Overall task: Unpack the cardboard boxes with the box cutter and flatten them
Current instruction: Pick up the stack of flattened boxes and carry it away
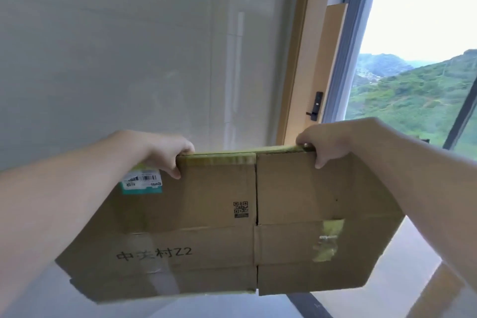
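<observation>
Grey wall (116, 46), wooden door frame (296, 59), window (418, 72) onto green hills

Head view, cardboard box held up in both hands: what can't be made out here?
- Box cutter: nowhere in the head view.
- Far side of the cardboard box: hidden by its near face.
- Left hand and right hand: fingers curl over the top edge, tips hidden behind it.
- Shipping label: print too small, partly covered by the left wrist.
- Floor beneath: blocked by the box.
</observation>
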